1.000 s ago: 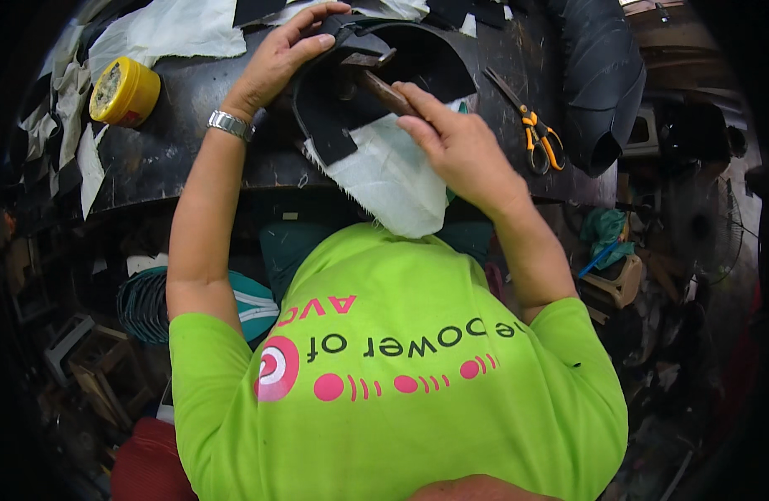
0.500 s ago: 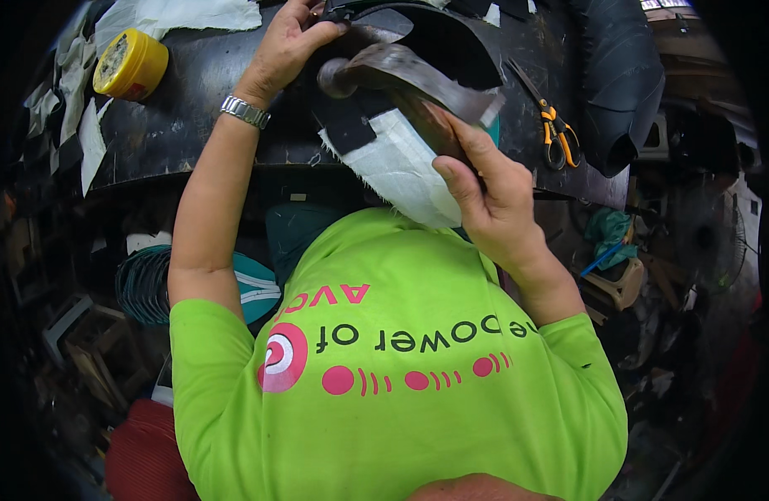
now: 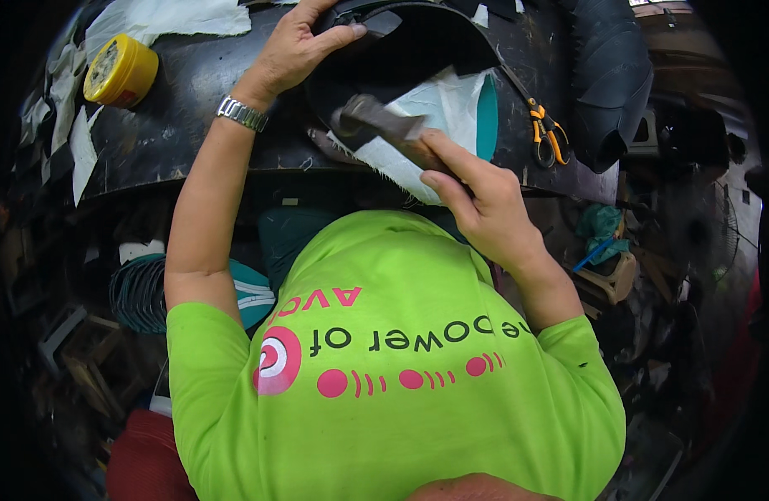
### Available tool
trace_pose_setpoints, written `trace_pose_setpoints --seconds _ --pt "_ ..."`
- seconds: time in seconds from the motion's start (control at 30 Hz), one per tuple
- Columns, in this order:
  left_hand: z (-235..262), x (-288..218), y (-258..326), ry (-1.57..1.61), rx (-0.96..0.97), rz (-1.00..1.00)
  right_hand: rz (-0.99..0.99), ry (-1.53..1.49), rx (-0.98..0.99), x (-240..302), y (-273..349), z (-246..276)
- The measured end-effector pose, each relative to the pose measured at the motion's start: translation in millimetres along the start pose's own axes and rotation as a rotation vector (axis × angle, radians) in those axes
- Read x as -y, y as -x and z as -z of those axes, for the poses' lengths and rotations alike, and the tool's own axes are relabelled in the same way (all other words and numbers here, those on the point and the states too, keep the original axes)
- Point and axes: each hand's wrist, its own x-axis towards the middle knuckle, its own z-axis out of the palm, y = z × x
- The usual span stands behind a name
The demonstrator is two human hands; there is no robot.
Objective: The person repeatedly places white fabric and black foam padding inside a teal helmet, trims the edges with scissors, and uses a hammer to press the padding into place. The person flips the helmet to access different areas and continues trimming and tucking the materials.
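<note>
My right hand (image 3: 489,196) is closed round the handle of a hammer (image 3: 376,117), whose metal head is blurred by motion over the work. Pinched at its upper left edge by my left hand (image 3: 313,42), a curved black piece (image 3: 443,42) of leather-like sheet lies on the dark worktable (image 3: 209,100). Part of my left fingers runs out at the top of the picture. Below the hammer a frayed white cloth (image 3: 451,104) reaches the table's near edge, with a teal strip (image 3: 487,117) along its right side.
Orange-handled scissors (image 3: 550,138) lie right of the black piece, beside a stack of curved black sheets (image 3: 606,75). At the left stand a yellow tub (image 3: 121,71) and white cloth scraps (image 3: 180,21). Under the table's left side are bundled teal-and-black pieces (image 3: 142,292).
The hammer has swung down and left, its head turned lower onto the work. More of the black piece and white cloth now shows. My left hand stays at the piece's edge.
</note>
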Motion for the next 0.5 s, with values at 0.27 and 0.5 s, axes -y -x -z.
trace_pose_setpoints --seconds 0.27,0.5 --pt "-2 -48 -20 -0.445 0.163 -0.004 -0.130 -0.088 -0.009 -7 2 18" --pt "19 -32 -26 -0.836 0.233 0.162 -0.378 0.180 0.121 -25 -24 16"
